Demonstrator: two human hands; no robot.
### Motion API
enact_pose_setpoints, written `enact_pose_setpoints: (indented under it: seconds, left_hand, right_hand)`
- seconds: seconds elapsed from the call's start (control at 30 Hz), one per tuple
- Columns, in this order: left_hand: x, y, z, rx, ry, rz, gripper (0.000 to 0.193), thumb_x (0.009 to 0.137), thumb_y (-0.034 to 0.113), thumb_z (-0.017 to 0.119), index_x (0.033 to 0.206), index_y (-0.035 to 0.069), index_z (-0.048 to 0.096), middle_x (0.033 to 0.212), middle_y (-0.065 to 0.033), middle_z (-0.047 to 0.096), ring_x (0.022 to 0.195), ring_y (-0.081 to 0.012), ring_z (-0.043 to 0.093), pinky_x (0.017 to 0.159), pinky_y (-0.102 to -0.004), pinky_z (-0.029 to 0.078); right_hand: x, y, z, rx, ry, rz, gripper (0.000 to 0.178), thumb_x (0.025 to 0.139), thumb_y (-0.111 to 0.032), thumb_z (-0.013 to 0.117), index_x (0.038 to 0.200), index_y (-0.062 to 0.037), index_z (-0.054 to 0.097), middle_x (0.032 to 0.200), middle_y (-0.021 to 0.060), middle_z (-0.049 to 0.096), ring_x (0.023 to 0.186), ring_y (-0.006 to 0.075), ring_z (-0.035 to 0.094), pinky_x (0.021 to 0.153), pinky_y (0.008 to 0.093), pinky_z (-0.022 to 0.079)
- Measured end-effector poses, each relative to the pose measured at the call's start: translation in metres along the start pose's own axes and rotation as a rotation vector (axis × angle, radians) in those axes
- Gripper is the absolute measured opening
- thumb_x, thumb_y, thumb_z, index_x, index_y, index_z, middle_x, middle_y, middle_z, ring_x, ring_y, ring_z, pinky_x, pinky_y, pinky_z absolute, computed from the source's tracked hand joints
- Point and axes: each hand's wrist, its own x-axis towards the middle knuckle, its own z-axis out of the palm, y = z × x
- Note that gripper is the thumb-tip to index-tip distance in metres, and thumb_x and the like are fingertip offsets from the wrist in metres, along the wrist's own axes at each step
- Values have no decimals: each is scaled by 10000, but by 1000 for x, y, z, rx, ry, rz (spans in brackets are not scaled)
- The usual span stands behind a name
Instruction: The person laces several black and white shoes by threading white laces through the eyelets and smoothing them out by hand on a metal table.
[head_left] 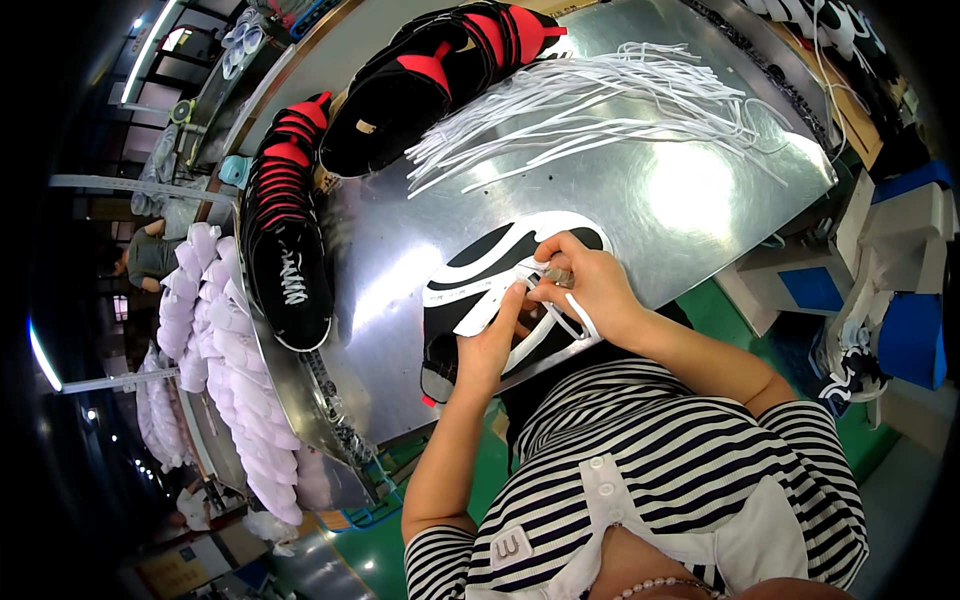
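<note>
A black and white shoe upper [440, 335] lies at the near edge of the metal table, under both my hands. My left hand [490, 340] is closed on the upper's white edge, thumb on top. Beside it, my right hand [595, 285] pinches a white shoelace [582, 318] at the eyelet edge. A loop of the lace hangs below the right fingers. The fingertips partly cover the spot where lace and upper meet.
Loose white shoelaces [600, 105] lie spread across the far side of the metal table [380, 230]. Nested black and red shoe uppers [285, 235] line its left edge, with more [430, 75] at the back. Pale stacked pieces [245, 400] stand left; a blue and grey rack [910, 340] is right.
</note>
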Motion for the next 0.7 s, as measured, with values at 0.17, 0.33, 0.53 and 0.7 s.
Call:
enact_pose_setpoints:
  seconds: [0.17,0.33,0.53,0.7]
  left_hand:
    - [-2,6,4,-5,35,13,250,964,224,619,1018,-12,678,827,-54,689,603,-75,577,496,-210,455]
    - [-2,-5,0,-17,80,-2,205,951,212,642,967,13,690,780,-6,654,537,-53,498,462,-209,392]
    - [-7,-2,5,26,135,2,180,941,201,660,903,27,684,726,25,606,519,-50,458,454,-226,344]
    - [-9,-1,7,75,171,73,214,953,220,646,856,33,682,654,39,561,513,-51,450,461,-237,329]
  right_hand:
    - [0,-3,-2,-74,-8,-45,393,776,-155,788,1069,-49,548,826,116,685,712,264,663,646,329,495]
    - [-1,-6,-6,-84,-81,-87,403,816,-203,765,1089,-37,520,866,143,683,732,280,663,661,343,502]
    - [-11,-10,-21,-150,-178,-149,268,929,-197,638,1083,-34,493,888,182,681,787,336,677,667,389,513]
    - [-8,-18,-21,-195,-207,-120,164,931,-155,611,997,-23,539,774,148,678,677,298,681,602,381,513]
